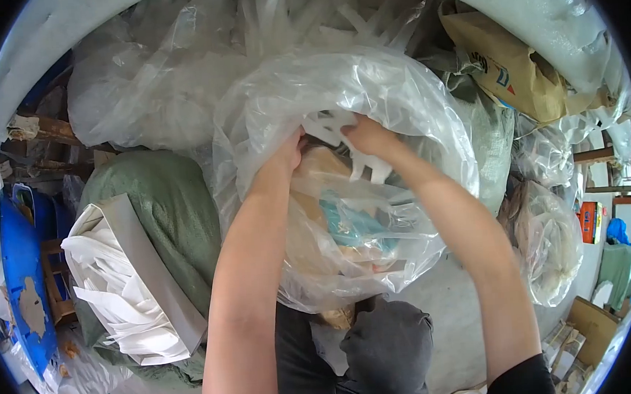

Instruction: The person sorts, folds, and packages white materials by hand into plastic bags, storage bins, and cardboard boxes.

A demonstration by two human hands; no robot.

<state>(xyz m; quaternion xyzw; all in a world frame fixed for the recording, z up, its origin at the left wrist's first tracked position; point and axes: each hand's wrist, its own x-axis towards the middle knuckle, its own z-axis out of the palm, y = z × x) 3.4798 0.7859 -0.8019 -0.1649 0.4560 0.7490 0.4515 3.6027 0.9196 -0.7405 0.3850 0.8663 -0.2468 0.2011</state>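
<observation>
Both hands reach into the mouth of a large clear plastic bag (418, 94). My right hand (371, 136) is closed on a white cut-out piece (372, 165) with several prongs, which hangs inside the opening. My left hand (299, 148) is at the bag's left inner side, close to the upper end of the white material; its fingers are mostly hidden. Lower in the bag lie brown paper-like material (324, 168) and a light blue piece (352, 222), partly behind the clear film.
At left, a white box (162, 281) of white strips (117, 291) leans on a green sack (162, 200). A blue drum (24, 268) stands farther left. Clear bags (153, 76) lie behind. At right are a brown printed bag (507, 66) and a bundled clear bag (549, 243).
</observation>
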